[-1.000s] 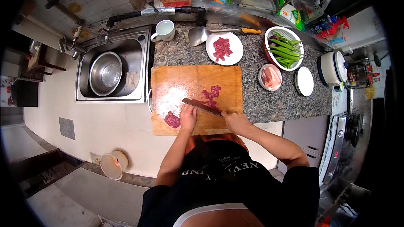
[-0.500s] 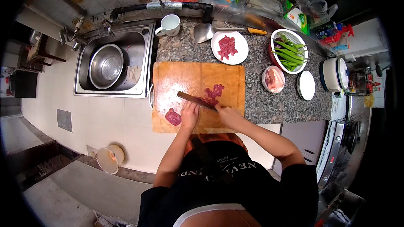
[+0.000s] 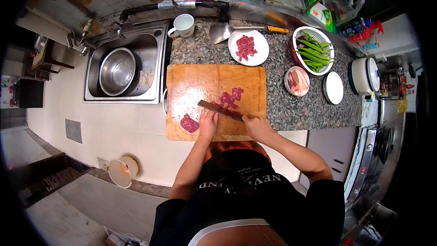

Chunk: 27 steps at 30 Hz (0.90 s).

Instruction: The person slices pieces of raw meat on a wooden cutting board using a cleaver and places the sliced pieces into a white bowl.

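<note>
My right hand grips the handle of a cleaver, its blade lying slantwise over the wooden cutting board. The fingers of my left hand are bunched against the near side of the blade; whatever is under them is hidden. Small cut pieces of red raw meat lie along the far side of the blade. A larger lump of raw meat rests on the board, left of my left hand. Behind the board, a white plate bears more cut meat.
A steel sink with a metal basin stands left. Behind the board are a mug and a spatula. Rightward stand a basket of green peppers, a bowl of pale meat, a small white dish and a white pot.
The view has shifted slightly. The cleaver and both hands have moved a little to the right over the board, and the cut pieces beyond the blade lie more spread out.
</note>
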Motion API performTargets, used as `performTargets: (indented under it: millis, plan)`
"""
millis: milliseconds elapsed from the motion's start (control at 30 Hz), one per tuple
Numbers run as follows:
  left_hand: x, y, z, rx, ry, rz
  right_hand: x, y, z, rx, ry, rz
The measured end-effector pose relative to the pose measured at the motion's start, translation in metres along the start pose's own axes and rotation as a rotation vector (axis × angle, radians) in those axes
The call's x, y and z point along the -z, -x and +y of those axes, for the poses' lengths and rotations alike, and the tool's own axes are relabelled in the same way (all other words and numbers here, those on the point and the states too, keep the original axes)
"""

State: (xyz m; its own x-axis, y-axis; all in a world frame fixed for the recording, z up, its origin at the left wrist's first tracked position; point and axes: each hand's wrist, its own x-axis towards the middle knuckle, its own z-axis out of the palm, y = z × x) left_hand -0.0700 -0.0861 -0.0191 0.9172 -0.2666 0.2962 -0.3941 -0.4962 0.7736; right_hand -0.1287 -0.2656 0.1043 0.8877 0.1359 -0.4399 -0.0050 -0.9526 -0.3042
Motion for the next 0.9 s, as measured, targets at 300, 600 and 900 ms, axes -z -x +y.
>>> performTargets:
  millis: [300, 600, 900]
  plan:
    - [-0.004, 0.002, -0.002, 0.048, -0.006, 0.01, -0.011, 0.003, 0.0, -0.032, -0.041, -0.027]
    - [-0.003, 0.003, -0.005, 0.026, -0.015, -0.031, -0.031, -0.031, 0.0, 0.047, -0.116, 0.002]
    - [-0.005, 0.0, -0.003, -0.029, -0.015, 0.018, 0.001, -0.045, -0.002, -0.008, -0.117, 0.05]
